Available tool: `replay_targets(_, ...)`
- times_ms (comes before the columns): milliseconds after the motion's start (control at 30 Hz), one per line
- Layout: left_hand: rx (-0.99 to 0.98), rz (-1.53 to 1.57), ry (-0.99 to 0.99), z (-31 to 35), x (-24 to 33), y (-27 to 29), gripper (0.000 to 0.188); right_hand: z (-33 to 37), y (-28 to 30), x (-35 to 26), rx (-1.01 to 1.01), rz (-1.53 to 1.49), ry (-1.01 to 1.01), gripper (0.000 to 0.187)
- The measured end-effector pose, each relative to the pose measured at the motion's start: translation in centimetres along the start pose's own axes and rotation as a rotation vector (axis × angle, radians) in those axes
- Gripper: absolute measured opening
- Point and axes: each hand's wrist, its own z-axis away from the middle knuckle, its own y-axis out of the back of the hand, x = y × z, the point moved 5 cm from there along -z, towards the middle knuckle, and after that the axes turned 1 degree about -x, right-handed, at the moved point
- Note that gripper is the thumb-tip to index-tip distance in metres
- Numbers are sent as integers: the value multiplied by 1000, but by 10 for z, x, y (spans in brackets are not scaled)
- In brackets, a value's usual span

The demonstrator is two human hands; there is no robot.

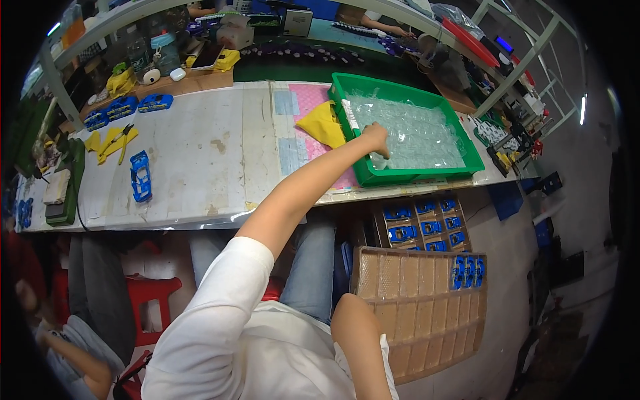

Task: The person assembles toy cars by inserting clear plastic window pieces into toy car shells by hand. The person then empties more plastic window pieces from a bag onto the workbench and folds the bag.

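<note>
My left arm stretches across the table to a green tray (pixel 420 175) filled with clear plastic parts (pixel 420 130). At the tray's near left corner, my left hand (pixel 377 138) has its fingers bent down and closed on a clear plastic part (pixel 379 161); the fingertips are partly hidden. My right arm hangs bent at my side, its hand out of view. Beside the tray lies a yellow cloth (pixel 323 125). A blue toy car body (pixel 141 177) rests on the left part of the table, near yellow-handled pliers (pixel 124 143).
More blue car bodies (pixel 155 102) sit at the back left. Below the table's right side are a brown compartment tray (pixel 417 313) holding a few blue bodies and another tray of them (pixel 427 227). A red stool (pixel 150 300) and a seated person (pixel 80 353) are at left.
</note>
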Motion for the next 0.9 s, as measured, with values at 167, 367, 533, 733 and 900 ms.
replay_targets(167, 280, 400, -178, -7, -23, 25, 49, 2, -1, 2, 11, 4, -7, 16)
replay_targets(367, 372, 1140, -88, 8, -71, 74, 45, 4, 2, 2, 7, 38, -4, 16)
replay_targets(533, 483, 722, 223, 54, -213, 105, 51, 4, 4, 2, 24, 41, 0, 17)
replay_targets(733, 346, 50, 533, 125, -314, 101, 67, 8, 8, 4, 37, 55, 0, 17)
replay_targets(900, 153, 239, 657, 150, -344, 102, 85, 11, 9, 7, 59, 54, -6, 17)
